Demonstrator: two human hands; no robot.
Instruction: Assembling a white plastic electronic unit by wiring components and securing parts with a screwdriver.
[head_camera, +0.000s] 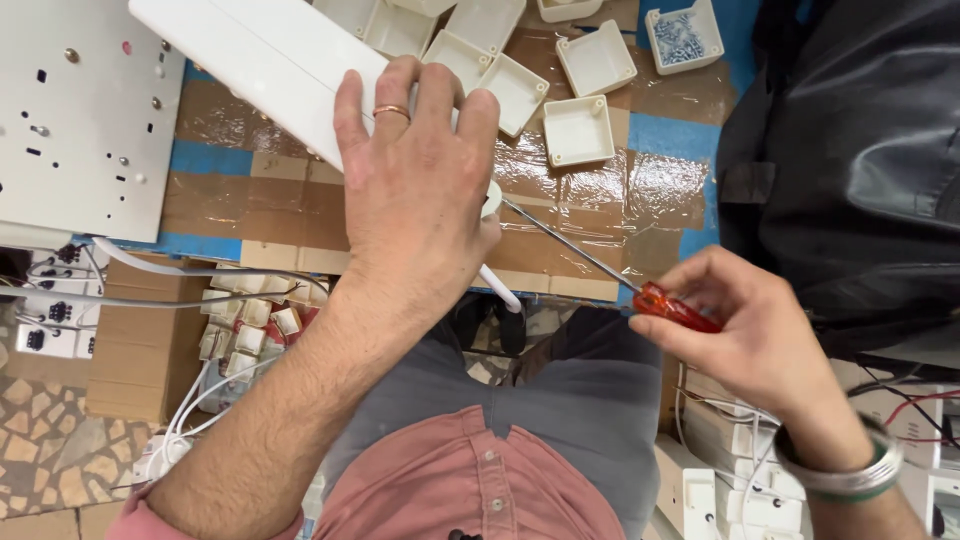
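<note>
My left hand (415, 185), with a ring on one finger, lies palm down over a small white part (491, 198) near the table's front edge; most of that part is hidden under the palm. A white cable (498, 288) runs out from below the hand. My right hand (745, 325) grips the red handle of a screwdriver (672, 307). Its thin metal shaft (565, 243) slants up and left, with the tip close to the white part at my left hand.
A long white panel (255, 60) lies at the back left, beside a white perforated plate (80, 110). Several open white plastic boxes (578, 130) sit at the back, one holding screws (683, 36). A black bag (850, 170) fills the right. Small white parts and cables (245, 325) lie below the table.
</note>
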